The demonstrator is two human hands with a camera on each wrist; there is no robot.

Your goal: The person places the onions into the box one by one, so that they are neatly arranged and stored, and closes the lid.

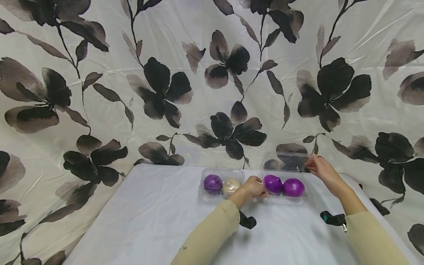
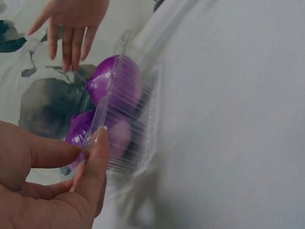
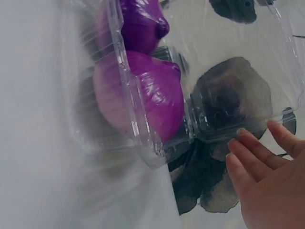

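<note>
A clear plastic clamshell box [image 3: 127,81] holds two purple onions, the left one [image 1: 273,184] beside the right one [image 1: 293,187]. Its see-through lid [image 1: 286,159] stands raised at the back. With thumb and fingers, my left hand [image 1: 254,187] pinches the box's left rim, plainest in the left wrist view. At the lid's right edge is my right hand [image 1: 321,169]; the right wrist view shows its fingers [image 3: 255,157] nearly straight, tips against the plastic.
Left of my left hand sits a second clear box [image 1: 222,171] with a purple onion [image 1: 213,184] and a pale onion [image 1: 231,186] inside. Both boxes are near the back edge of the white-covered table [image 1: 149,217]. Behind it hangs a flowered cloth [image 1: 198,92].
</note>
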